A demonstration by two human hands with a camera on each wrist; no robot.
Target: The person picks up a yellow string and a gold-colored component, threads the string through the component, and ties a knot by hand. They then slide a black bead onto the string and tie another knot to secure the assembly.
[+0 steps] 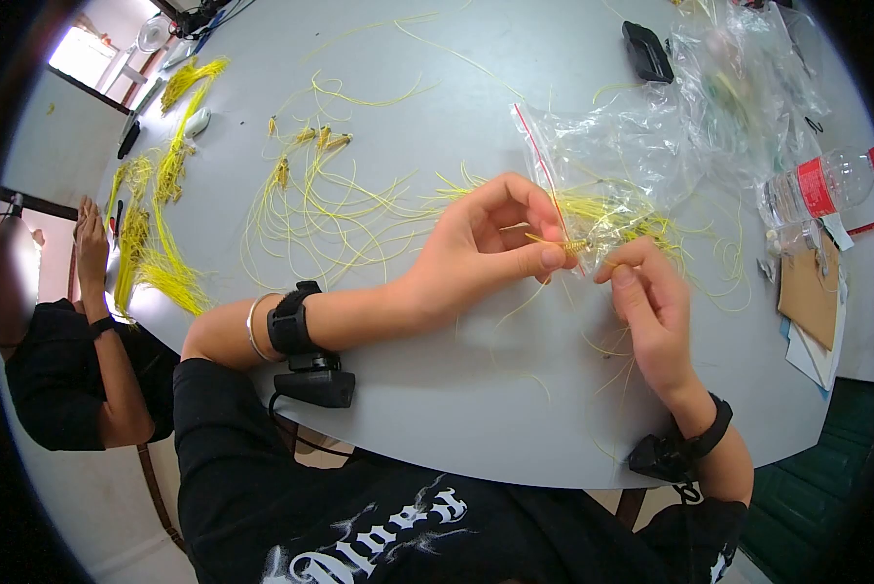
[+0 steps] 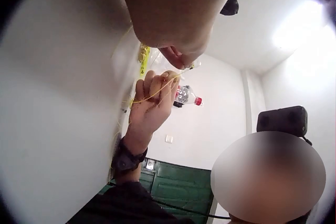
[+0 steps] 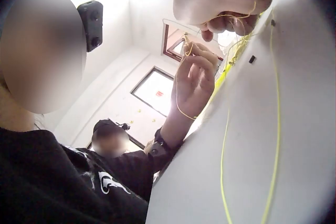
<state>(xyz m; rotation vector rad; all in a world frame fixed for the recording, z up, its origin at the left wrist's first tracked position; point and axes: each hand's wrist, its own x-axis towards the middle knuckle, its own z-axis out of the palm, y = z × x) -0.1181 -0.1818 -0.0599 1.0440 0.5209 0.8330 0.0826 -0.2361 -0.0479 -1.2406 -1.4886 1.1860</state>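
In the head view the left hand (image 1: 486, 238) pinches a small coiled yellow piece (image 1: 575, 247) between thumb and fingers, above the table. The right hand (image 1: 654, 316), just to its right, has thumb and index finger together on a thin yellow strand. The left wrist view shows that strand (image 2: 147, 98) running across the fingers of the right hand (image 2: 152, 103). From the right wrist camera, a yellow loop (image 3: 189, 48) stands at the fingertips of the left hand (image 3: 195, 79), while the right hand (image 3: 226, 3) has strands at its fingers.
Behind the hands, yellow strands lie by a clear plastic bag (image 1: 602, 146). Tied yellow bundles (image 1: 323, 136) and a long yellow heap (image 1: 164, 195) lie leftward. A bottle (image 1: 817, 187), brown card (image 1: 809, 297) and black case (image 1: 647, 53) are rightward. Another person's hand (image 1: 91, 238) is at the left edge.
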